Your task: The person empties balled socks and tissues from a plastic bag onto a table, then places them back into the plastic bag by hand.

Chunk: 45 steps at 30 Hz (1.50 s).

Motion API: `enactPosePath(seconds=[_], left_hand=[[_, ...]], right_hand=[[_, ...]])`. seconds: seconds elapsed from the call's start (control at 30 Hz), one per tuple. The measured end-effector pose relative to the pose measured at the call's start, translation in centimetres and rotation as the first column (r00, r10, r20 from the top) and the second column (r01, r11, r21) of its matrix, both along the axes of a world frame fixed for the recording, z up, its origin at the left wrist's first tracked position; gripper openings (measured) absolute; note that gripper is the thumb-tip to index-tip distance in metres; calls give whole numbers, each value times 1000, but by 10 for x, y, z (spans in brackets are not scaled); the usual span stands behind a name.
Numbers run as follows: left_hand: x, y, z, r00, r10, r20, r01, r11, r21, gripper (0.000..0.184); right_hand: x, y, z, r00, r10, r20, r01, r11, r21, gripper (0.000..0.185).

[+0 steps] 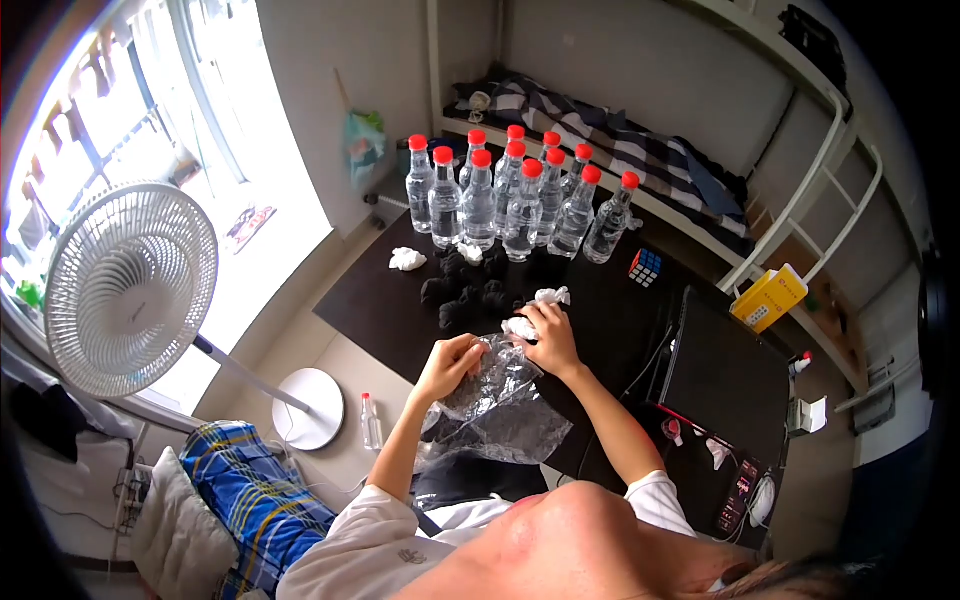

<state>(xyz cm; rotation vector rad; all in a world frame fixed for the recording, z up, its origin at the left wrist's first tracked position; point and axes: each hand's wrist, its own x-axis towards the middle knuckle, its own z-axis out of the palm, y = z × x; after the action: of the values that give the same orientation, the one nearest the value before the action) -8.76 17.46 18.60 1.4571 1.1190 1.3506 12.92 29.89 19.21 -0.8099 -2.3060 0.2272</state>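
Observation:
My left hand is closed on the upper edge of a clear plastic bag, which hangs over the near table edge toward my lap. Beside it, my right hand rests at the bag's mouth, fingers curled over a white crumpled bundle. Another white bundle lies just past those fingertips. Beyond both hands sits a cluster of black balled-up cloth bundles, perhaps rolled socks. Two more white bundles, one at the left and one behind the black ones, lie near the bottles.
Several clear bottles with red caps stand at the table's back. A Rubik's cube and a laptop are on the right. A white fan stands left, near a bottle on the floor. A bunk bed is behind.

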Motion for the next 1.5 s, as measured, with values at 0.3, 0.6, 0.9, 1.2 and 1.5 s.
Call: enactPosePath(seconds=[0.3,0.6,0.9,1.2,1.5], left_hand=[[3,-2,6,1000,22,-11,-22,999,-24,26],[0,-1,2,1000,25,-9,-24,1000,20,27],[0,-1,2,999,32,-27,-30,997,67,26],[0,-4,3,998,30,-63,-28,999,44,29],[0,-2,1,999,22,-36,-20,998,56,27]], right_hand=[[0,-1,3,1000,-8,11,8,1000,10,41],[1,2,-3,1000,-9,1,9,1000,9,41],[-1,0,3,1000,-23,-5,23,999,38,40],[1,-2,1,1000,-19,11,19,1000,7,41],[1,-2,1,1000,-20,5,20,1000,21,42]])
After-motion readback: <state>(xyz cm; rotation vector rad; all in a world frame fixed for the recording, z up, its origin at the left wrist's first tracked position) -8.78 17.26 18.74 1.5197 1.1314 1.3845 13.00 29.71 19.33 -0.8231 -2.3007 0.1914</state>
